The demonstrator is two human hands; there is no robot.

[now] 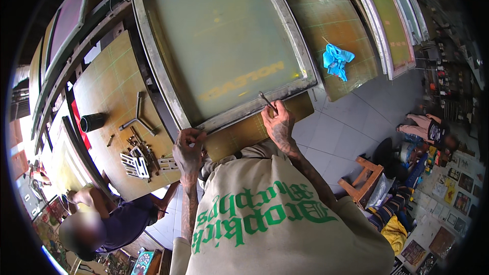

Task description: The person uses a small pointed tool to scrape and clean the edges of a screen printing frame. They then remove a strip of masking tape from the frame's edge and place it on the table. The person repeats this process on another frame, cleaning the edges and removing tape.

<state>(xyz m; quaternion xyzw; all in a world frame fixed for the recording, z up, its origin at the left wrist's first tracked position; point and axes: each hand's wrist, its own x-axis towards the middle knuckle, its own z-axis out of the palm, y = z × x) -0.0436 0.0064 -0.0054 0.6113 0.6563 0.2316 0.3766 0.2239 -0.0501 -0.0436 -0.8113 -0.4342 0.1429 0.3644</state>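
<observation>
A person's right hand (278, 122) grips a slim metal tool (267, 101) at the near edge of a metal-framed screen (219, 35), its tip over the frame's near bar. The left hand (188, 148) sits at the near left corner, fingers curled; whether it holds anything cannot be told. A board (244, 135) juts out below that edge, leaving only a narrow strip before the person's shirt (254, 209). At left, a second board (102, 79) carries a black cup (93, 122), a Y-shaped wrench (136, 118) and metal brackets (134, 163) near its close edge. At right, a blue cloth (337, 62) lies on a third board (326, 5). Gray tiled floor (336, 122) opens beyond the right forearm, reaching a wooden stool (360, 181).
</observation>
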